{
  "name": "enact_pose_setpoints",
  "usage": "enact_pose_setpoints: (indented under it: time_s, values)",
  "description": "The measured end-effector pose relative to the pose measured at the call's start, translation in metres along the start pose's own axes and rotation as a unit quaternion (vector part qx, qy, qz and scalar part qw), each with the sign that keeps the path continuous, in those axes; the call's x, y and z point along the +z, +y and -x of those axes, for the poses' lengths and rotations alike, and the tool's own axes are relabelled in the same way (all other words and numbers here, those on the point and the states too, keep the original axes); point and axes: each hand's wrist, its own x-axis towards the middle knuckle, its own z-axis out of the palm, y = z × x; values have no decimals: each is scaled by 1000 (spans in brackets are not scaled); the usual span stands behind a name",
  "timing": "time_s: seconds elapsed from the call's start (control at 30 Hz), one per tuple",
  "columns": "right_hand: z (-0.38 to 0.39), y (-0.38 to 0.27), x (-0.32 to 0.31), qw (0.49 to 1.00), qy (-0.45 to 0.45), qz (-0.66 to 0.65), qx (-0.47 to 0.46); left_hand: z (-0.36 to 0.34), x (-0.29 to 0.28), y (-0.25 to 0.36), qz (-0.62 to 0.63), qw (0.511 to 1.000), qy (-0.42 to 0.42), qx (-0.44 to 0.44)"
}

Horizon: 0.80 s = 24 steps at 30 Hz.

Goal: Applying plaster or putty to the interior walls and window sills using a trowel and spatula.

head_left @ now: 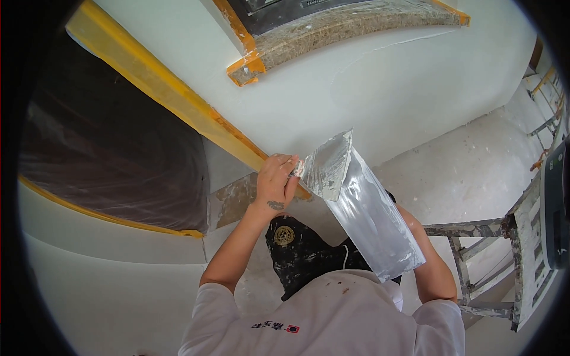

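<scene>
My left hand [275, 180] is closed around the handle of a wide putty knife [326, 165], whose blade is smeared with pale filler. The blade lies against the far end of a long metal plastering trowel [380, 222], overlapping it. Streaks of filler run along the trowel's shiny face and edges. My right forearm [432, 261] reaches in behind the trowel and holds it up from the back. The trowel hides the fingers of that hand.
Ahead rises a white wall [404, 89] with a taped stone sill [344, 35]. Yellow masking film [172, 83] edges a plastic-covered dark opening [113, 148] at left. A spattered metal stepladder [481, 231] stands close on my right. More frames [549, 113] stand farther right.
</scene>
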Motion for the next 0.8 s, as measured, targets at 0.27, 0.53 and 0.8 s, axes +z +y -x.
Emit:
enact_pose_setpoints:
  time_s: [0.27,0.53,0.8]
  values:
    - [3,18,-34,998,37,23,-48,-5,-18,-30,-79,984,71,-142]
    - [12,-129,-63,902,45,-86,-421,-54,-94,-115,3,987,160,14]
    - [5,-297,-84,812,127,-163,-546,-63,-81,-115,67,974,210,46]
